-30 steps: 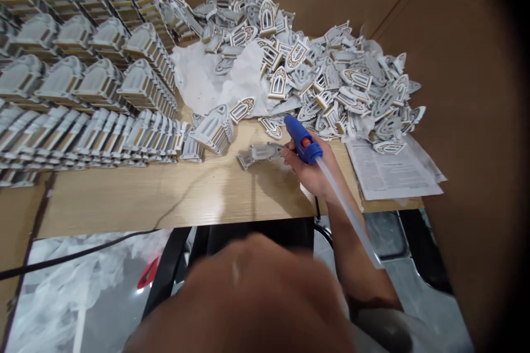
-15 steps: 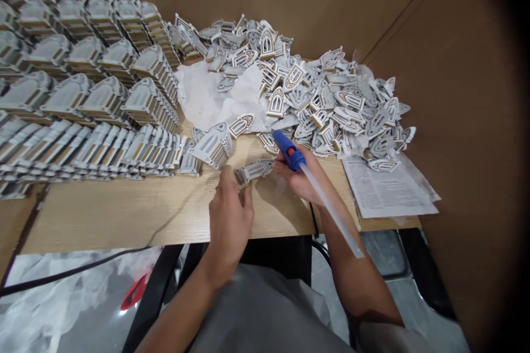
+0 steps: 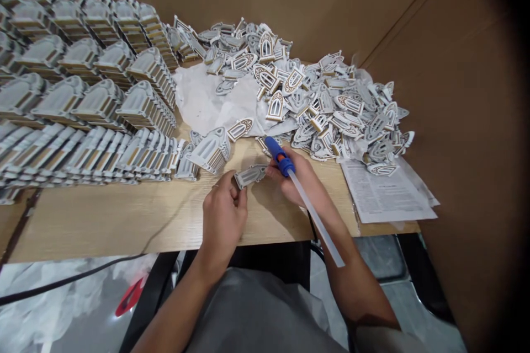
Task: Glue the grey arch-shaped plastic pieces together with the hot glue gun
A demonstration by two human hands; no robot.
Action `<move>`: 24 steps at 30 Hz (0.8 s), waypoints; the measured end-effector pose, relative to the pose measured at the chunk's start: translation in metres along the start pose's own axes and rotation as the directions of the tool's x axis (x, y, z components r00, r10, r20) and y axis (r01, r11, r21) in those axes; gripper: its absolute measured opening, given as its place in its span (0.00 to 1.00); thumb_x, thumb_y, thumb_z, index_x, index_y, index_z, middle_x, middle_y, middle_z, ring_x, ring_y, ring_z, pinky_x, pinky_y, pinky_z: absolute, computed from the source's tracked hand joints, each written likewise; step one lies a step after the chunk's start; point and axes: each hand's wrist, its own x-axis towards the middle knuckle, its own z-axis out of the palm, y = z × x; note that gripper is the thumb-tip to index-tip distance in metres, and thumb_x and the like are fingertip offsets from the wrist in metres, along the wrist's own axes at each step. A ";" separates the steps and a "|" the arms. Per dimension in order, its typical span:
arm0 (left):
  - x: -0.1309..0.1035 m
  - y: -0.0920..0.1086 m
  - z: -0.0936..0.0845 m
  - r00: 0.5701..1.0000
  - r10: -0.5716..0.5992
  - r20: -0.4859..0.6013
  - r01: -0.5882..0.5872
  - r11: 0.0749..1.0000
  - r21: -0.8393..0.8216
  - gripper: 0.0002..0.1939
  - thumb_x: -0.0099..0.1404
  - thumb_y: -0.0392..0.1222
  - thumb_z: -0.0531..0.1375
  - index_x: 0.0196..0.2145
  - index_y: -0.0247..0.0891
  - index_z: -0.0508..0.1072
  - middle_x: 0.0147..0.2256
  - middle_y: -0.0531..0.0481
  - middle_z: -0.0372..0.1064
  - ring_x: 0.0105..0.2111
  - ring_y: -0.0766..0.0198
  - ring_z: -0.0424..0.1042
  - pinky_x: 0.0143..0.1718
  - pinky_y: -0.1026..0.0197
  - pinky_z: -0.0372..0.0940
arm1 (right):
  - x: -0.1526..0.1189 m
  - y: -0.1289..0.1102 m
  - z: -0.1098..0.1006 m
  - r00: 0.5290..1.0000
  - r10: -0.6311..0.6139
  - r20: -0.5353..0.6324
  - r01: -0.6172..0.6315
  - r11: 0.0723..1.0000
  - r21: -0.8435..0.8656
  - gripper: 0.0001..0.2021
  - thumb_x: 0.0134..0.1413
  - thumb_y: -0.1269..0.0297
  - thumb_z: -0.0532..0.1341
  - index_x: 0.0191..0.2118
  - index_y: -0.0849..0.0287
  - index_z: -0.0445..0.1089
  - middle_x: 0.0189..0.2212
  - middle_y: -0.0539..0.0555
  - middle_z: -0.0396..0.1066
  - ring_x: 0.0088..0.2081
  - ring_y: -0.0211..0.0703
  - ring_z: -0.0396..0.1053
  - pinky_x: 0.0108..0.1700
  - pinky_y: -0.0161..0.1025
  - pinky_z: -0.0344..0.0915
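Note:
My right hand (image 3: 297,176) is closed round a blue glue gun (image 3: 278,155), with a long translucent glue stick (image 3: 317,218) running out of its back end over my forearm. Between both hands is a small grey arched window piece (image 3: 250,176), plain side up, just above the table. The fingers of my left hand (image 3: 223,210) pinch its square end. Fingertips of my right hand are at its pointed end; whether they press on it I cannot tell. Left of it leans a short stack of like pieces (image 3: 210,150).
Rows of stacked window pieces (image 3: 143,105) fill the left of the wooden table (image 3: 124,215). A loose heap of white-and-gold pieces (image 3: 327,96) lies at the back right, partly on thin white wrapping (image 3: 202,96). Printed sheets (image 3: 385,193) lie at right. A black cable (image 3: 74,280) hangs at the front.
My left hand has closed on the window piece's square end, where its fingers were more apart before. The glue gun and right hand have shifted slightly left in view.

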 end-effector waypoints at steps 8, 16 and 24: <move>-0.001 0.000 -0.004 1.000 -0.003 0.021 0.003 1.000 0.013 0.12 0.71 0.37 0.63 0.51 0.39 0.79 0.25 0.57 0.68 0.26 0.62 0.69 0.33 0.60 0.61 | -0.020 -0.008 0.004 0.985 0.055 -0.166 -0.071 0.993 -0.095 0.09 0.62 0.58 0.69 0.39 0.53 0.69 0.36 0.54 0.81 0.34 0.50 0.75 0.37 0.41 0.64; -0.001 -0.009 0.003 0.999 0.029 -0.024 -0.030 1.000 -0.010 0.19 0.67 0.32 0.66 0.55 0.37 0.80 0.38 0.50 0.78 0.31 0.62 0.73 0.35 0.60 0.65 | -0.036 -0.001 0.011 0.978 0.144 -0.152 -0.131 0.987 0.098 0.11 0.59 0.59 0.73 0.41 0.52 0.72 0.43 0.55 0.83 0.40 0.54 0.81 0.43 0.45 0.72; 0.001 -0.010 0.004 0.998 0.068 -0.004 -0.068 0.997 -0.023 0.18 0.67 0.29 0.66 0.54 0.37 0.80 0.38 0.50 0.78 0.31 0.62 0.74 0.34 0.61 0.65 | -0.050 0.005 0.003 0.996 0.015 -0.086 -0.013 1.000 0.021 0.19 0.54 0.69 0.73 0.50 0.52 0.72 0.46 0.54 0.79 0.43 0.54 0.79 0.48 0.48 0.73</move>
